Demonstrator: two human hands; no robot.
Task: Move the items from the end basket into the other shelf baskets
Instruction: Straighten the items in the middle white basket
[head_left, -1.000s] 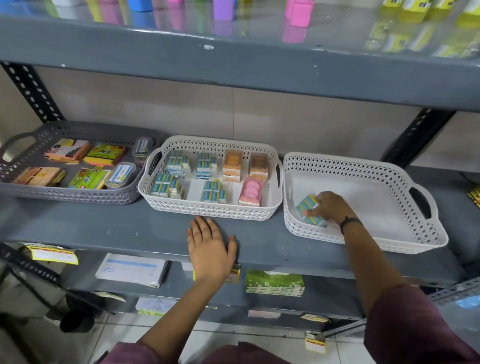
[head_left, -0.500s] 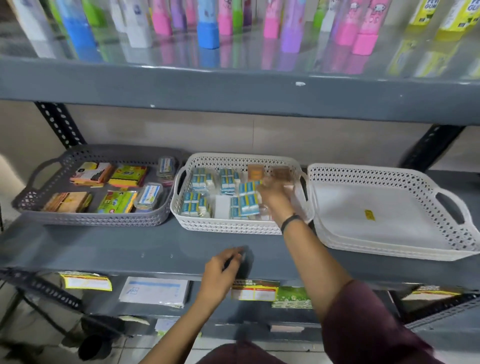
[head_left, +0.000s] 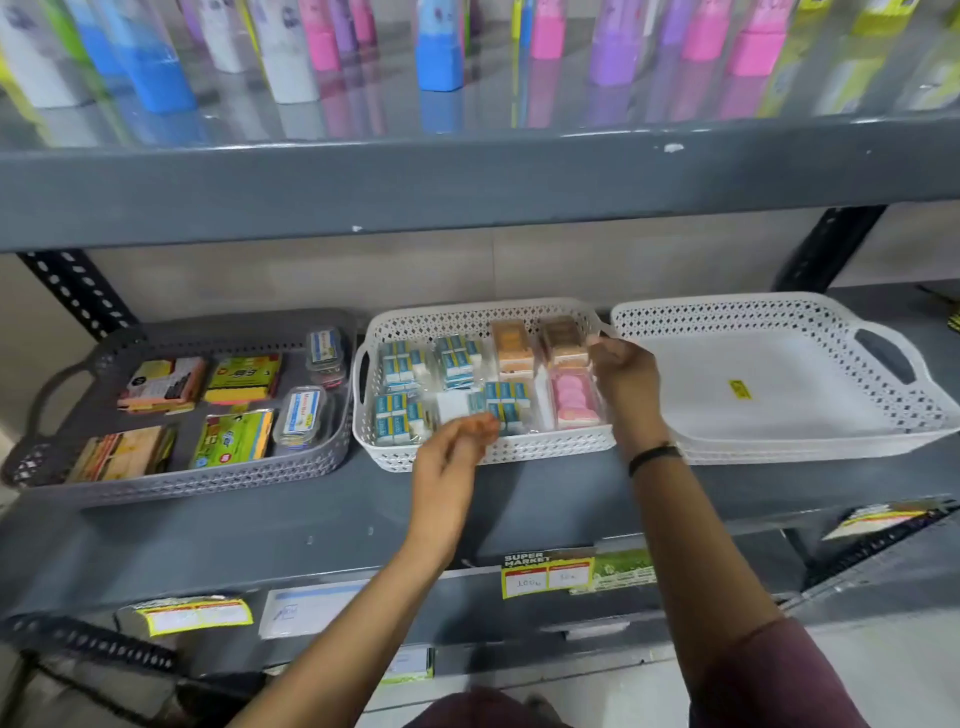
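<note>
Fingers of my left hand (head_left: 457, 441) were curled at the front rim of the middle white basket (head_left: 493, 452); whether they held anything I cannot tell. Right hand (head_left: 626, 376) was half-closed over its right side, beside the bare end basket (head_left: 779, 431).

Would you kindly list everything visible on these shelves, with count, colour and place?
grey basket: one, left, holding colourful card packs and clear tubs
middle basket: one, white, centre, holding blue-white, orange, brown and pink packs
end basket: one, white, right, only a yellow sticker inside
bottles: many, pink, blue, purple, white, yellow, upper shelf
price labels: several, yellow, shelf edges
left hand: at middle basket's front rim
right hand: over middle basket's right end
</note>
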